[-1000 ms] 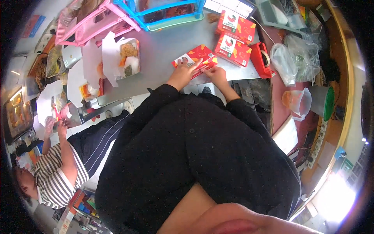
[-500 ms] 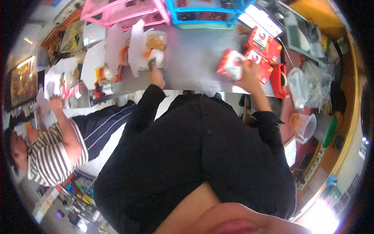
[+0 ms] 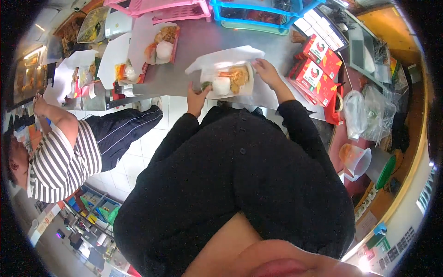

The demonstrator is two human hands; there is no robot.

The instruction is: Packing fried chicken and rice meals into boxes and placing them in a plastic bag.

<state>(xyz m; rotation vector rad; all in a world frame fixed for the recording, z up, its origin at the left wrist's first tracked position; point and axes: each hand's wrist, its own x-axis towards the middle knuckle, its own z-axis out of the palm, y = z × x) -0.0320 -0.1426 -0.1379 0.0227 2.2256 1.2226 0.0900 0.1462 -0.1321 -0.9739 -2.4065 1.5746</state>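
- While food box (image 3: 243, 92) lies btwn L hand (image 3: 198, 99) & R hand (image 3: 268, 75), long axis runs L-R
- L thumb at L rim
- R at far-R corner; both grips unclear

just a plain black shirt (image 3: 194, 184), pretty roomy, open in a V up top, 1 row of small dark buttons (image 3: 242, 151), 2 long black sleeves (image 3: 304, 134), bare left hand (image 3: 198, 99), bare right hand (image 3: 267, 74) too
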